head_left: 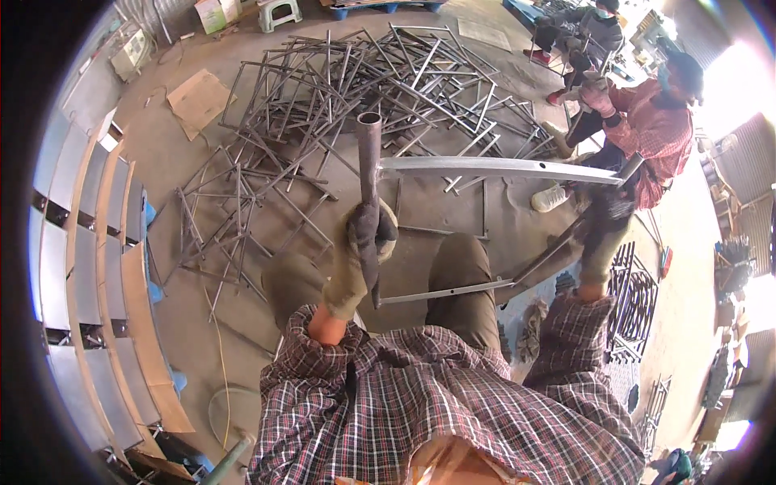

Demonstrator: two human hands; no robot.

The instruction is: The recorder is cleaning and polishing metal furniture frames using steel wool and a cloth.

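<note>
A rectangular metal frame (501,167) is held up in front of me, made of two round tubes joined by two flat, drilled crossbars. My left hand (372,236), in a grey glove with a dark palm, is wrapped round the left tube between the crossbars. That tube's open upper end points up toward me. My right hand (605,220), gloved the same way, is closed on the right tube, partly covering it. Below the frame my knees show in dark trousers.
A large tangled heap of metal frames (364,89) covers the floor ahead. Stacked grey panels with cardboard (73,242) line the left. Two people sit at the right, the nearer in a red checked shirt (647,133). Dark metal parts (632,303) lie beyond my right arm.
</note>
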